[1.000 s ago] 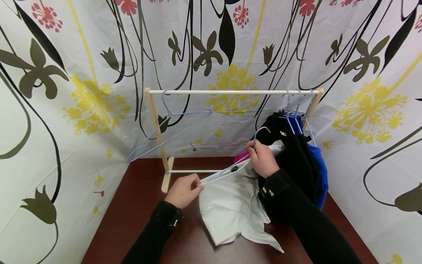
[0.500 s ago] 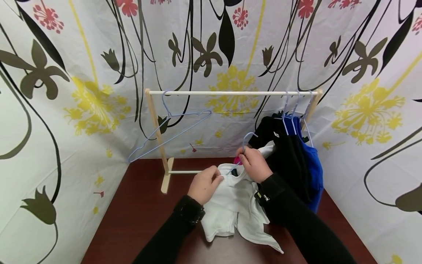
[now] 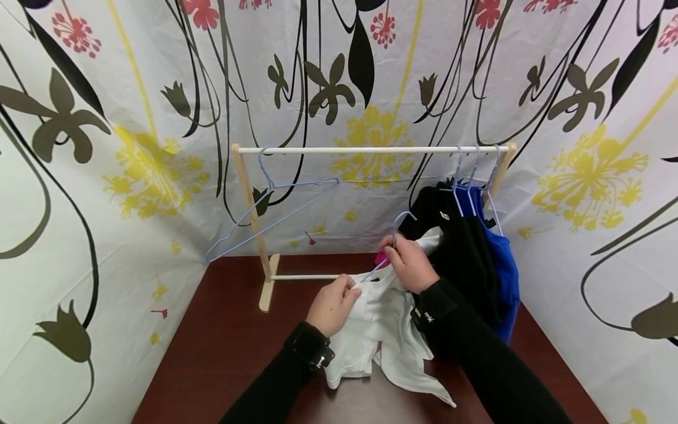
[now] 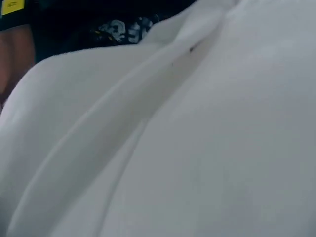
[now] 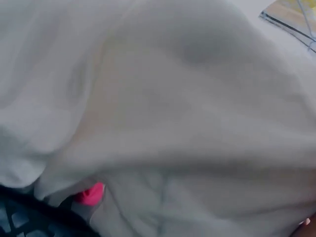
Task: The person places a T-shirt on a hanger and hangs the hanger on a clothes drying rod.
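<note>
In the head view, a white shirt [image 3: 355, 347] droops over the table between both hands. My left hand [image 3: 331, 306] pinches the edge of its neckline. My right hand [image 3: 412, 266] grips the light blue wire hanger [image 3: 395, 227] just below the hook, beside the shirt's other shoulder. The hanger's arm runs down into the neck opening toward my left fingers; its lower part is hidden by cloth. White cloth [image 4: 222, 148] fills most of the left wrist view. The right wrist view also shows mostly white fabric [image 5: 173, 108], with a bit of pink [image 5: 91, 195] below.
A wooden clothes rack [image 3: 339, 150] stands on the dark red table [image 3: 212, 335]. A bare blue hanger [image 3: 288, 213] hangs at its left end. Black clothes [image 3: 466, 253] and a blue garment [image 3: 507, 265] hang at the right. Patterned curtain [image 3: 190, 59] surrounds everything.
My left hand has moved right, closer to my right hand, and the stretched neckline has gone slack. My right hand has shifted slightly left and down with the hanger.
</note>
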`<state>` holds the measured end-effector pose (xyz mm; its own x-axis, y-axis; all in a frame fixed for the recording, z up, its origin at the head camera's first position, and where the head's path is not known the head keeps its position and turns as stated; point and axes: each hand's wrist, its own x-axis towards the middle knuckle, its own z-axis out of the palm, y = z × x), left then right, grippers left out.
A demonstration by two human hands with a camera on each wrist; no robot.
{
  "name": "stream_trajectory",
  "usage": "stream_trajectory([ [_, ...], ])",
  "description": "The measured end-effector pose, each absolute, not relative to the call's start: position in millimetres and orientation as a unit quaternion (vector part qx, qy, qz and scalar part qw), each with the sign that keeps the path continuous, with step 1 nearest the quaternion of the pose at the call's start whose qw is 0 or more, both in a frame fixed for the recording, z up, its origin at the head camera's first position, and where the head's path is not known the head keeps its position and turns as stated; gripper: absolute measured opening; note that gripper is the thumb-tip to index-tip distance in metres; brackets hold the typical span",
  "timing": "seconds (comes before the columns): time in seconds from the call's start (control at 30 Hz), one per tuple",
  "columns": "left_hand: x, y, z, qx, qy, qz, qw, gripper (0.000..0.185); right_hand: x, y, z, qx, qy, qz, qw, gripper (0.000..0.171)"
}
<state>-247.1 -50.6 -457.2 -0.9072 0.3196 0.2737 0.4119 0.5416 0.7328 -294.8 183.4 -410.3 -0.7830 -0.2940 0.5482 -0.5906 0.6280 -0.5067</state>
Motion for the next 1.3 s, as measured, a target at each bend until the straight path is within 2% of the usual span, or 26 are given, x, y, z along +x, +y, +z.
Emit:
stream_trajectory([
  [0.1,-245,-52,-461,-0.192,-0.866,-0.458,0.061,0.013,-298,187,-416,0.251,-0.878,0.352,0.208,0.019],
  [0.33,-236,-61,-462,-0.172,-0.848,-0.494,0.080,0.008,-309,203,-428,0.259,-0.866,0.334,0.269,0.029],
  [0.47,-233,-68,-458,-0.170,-0.837,-0.512,0.093,0.007,-315,213,-432,0.238,-0.866,0.339,0.281,0.033],
  [0.83,-230,-83,-454,-0.176,-0.821,-0.534,0.101,0.011,-328,226,-434,0.214,-0.887,0.265,0.311,0.034],
  [1.13,-225,-83,-455,-0.183,-0.797,-0.575,0.038,0.013,-337,237,-438,0.169,-0.889,0.257,0.340,0.034],
  [1.3,-223,-70,-445,-0.193,-0.778,-0.598,-0.010,0.015,-329,227,-431,0.141,-0.883,0.320,0.314,0.037],
])
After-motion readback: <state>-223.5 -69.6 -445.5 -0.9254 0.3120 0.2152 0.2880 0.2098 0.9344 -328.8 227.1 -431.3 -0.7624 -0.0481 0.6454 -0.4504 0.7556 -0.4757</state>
